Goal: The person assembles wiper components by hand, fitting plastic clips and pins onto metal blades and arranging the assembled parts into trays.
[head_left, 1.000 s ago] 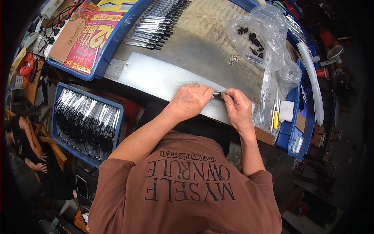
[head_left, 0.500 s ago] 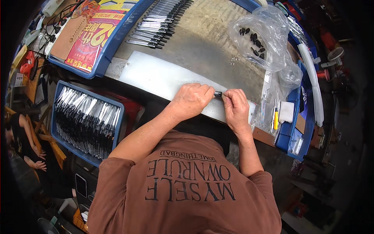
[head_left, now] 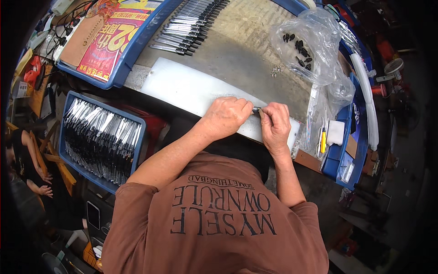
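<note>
Dark pen part (head_left: 256, 110) | left hand (head_left: 230, 115): fingers clamped on it | right hand (head_left: 275, 122): fingers pinched at its other end | both over white board (head_left: 182, 86) along tabletop (head_left: 237, 52) edge

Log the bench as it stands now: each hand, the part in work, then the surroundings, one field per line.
left hand: closed around a small dark part, its end showing
right hand: thumb and fingers pinched at that end
under hands: white board along the near edge of the bench
far left on bench: row of pens
far right: clear plastic bag with black pieces; small metal bits beside it
near right: yellow-handled tool, white block
left, off bench: blue tray full of pens
</note>
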The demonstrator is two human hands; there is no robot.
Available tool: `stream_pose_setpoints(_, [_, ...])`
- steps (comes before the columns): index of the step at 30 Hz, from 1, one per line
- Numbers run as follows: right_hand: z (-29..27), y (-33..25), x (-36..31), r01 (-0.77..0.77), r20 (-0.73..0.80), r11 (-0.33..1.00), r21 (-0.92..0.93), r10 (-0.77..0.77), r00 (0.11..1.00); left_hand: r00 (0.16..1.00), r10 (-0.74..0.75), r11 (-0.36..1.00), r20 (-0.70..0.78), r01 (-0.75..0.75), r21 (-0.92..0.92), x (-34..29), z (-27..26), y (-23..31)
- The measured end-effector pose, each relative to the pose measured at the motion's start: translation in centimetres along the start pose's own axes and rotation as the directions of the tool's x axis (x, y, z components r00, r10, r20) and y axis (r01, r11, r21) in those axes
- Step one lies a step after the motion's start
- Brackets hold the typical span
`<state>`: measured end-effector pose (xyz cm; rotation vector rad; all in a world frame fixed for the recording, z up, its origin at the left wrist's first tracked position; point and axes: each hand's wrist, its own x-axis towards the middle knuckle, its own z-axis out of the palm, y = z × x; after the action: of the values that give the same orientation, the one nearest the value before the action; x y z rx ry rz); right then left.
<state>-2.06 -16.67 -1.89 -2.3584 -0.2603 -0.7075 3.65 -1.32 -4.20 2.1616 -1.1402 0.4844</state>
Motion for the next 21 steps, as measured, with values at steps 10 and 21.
stream_pose_setpoints(10, [-0.6,-0.2,0.5,0.033,0.087,0.998,-0.049,-0.029,0.996,1.000,0.013,1.000,-0.002,-0.012,0.022,0.0,0.1,0.0])
stream_pose_setpoints(21, [-1.6,-0.5,1.3,0.086,0.228,0.990,-0.109,-0.060,0.972,1.000,0.017,0.999,0.023,-0.018,0.051,-0.2,0.3,0.2])
